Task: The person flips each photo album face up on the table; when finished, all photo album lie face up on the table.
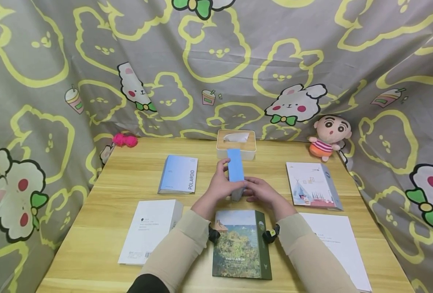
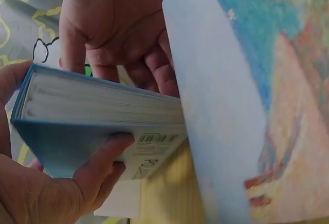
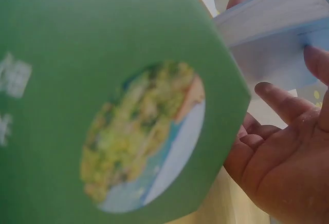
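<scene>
A small blue photo album [image 1: 235, 163] with a thick white page block stands on edge above the table, its narrow blue side facing the head camera. My left hand [image 1: 221, 185] grips it, thumb on one cover and fingers round the other side. A printed barcode shows on the cover [image 2: 67, 147] in the left wrist view. On the right side, my right hand [image 1: 262, 191] has its fingertips against the album, fingers loosely bent. Between my forearms lies a green photo album [image 1: 238, 244] with a painted landscape, which hides part of the work in both wrist views.
A blue Polaroid album [image 1: 178, 174] and a white album [image 1: 150, 232] lie to the left. On the right are an illustrated album [image 1: 311, 185] and another white one [image 1: 342, 248]. A tissue box [image 1: 221, 154], plush doll [image 1: 327, 138] and pink item [image 1: 125, 140] line the back.
</scene>
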`<act>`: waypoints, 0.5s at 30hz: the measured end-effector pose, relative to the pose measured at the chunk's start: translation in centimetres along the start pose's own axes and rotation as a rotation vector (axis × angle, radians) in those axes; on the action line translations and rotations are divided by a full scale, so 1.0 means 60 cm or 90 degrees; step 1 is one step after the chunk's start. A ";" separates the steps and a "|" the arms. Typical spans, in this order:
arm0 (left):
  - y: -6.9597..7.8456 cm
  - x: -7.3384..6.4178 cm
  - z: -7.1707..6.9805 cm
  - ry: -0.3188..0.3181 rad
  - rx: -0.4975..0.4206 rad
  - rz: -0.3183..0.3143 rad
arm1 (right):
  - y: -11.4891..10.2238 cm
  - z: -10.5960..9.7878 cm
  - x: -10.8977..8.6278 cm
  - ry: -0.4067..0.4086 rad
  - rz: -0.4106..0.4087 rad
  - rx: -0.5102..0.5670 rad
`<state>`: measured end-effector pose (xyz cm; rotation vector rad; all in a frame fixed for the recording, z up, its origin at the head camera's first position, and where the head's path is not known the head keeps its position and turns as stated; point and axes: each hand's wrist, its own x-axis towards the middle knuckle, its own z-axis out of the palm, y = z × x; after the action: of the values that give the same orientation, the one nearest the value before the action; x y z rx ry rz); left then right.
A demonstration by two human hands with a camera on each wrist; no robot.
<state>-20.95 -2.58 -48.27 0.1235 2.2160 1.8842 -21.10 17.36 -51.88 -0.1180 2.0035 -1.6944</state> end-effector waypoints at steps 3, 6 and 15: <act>0.000 0.000 0.004 0.028 0.018 -0.006 | -0.002 0.002 -0.001 0.006 0.000 -0.005; 0.001 -0.002 0.008 0.050 0.001 -0.021 | -0.004 0.004 -0.002 0.012 -0.004 -0.006; -0.016 0.004 0.012 0.035 -0.166 -0.051 | -0.007 0.002 -0.002 0.056 -0.034 -0.015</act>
<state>-20.91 -1.98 -49.33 -0.0618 1.9543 2.1318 -21.03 17.23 -51.48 -0.1076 2.1012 -1.7368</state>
